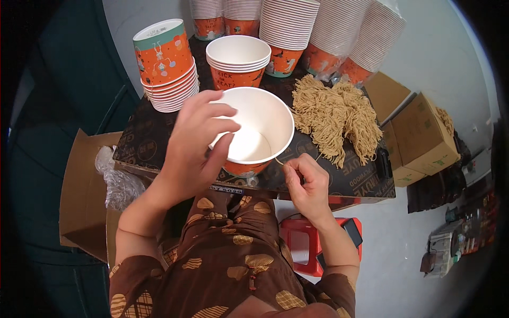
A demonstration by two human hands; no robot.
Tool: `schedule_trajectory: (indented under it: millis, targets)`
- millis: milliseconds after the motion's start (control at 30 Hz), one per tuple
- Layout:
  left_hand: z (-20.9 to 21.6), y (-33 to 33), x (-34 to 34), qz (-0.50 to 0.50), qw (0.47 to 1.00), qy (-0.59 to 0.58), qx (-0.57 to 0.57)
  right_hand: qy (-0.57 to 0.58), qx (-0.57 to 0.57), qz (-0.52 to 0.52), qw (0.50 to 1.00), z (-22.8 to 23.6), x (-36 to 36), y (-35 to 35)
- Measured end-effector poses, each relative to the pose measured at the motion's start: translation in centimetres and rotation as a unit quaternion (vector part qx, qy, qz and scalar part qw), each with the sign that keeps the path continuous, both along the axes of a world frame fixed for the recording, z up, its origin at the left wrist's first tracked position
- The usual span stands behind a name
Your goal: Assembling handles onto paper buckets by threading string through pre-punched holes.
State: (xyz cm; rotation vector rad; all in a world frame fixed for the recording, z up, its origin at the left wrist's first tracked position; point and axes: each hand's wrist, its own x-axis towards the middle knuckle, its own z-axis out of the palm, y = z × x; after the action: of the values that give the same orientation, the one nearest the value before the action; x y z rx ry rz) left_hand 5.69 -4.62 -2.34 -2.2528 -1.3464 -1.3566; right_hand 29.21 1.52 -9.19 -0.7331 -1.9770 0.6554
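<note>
A white-lined orange paper bucket (257, 119) stands upright at the table's near edge, its mouth facing me. My left hand (196, 138) is over its left rim, fingers apart and curved; nothing shows in its grasp. To the bucket's lower right, my right hand (307, 188) is closed, with thumb and fingers pinched on a thin tan cord (279, 161) beside the rim. Whether the cord is fixed to the bucket cannot be made out. A pile of tan cords (336, 119) lies to the right of the bucket.
Upside-down orange buckets (165, 58) are stacked at left. Upright nested buckets (238, 61) stand behind the single one. Tall bucket stacks (289, 26) line the back. Cardboard boxes (424, 138) sit right of the dark table (159, 135); a red stool (313, 265) is below.
</note>
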Motion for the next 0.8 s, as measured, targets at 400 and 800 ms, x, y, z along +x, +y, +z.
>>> schedule_trajectory:
  millis: [400, 800]
  targets:
    - [1.5, 5.9, 1.5, -0.186, 0.922, 0.067, -0.332, -0.008, -0.013, -0.050, 0.999, -0.3, -0.2, 0.0]
    - [0.7, 7.1, 1.5, -0.191, 0.871, 0.065, -0.449, 0.026, -0.003, -0.050, 0.998, -0.4, -0.7, 0.0]
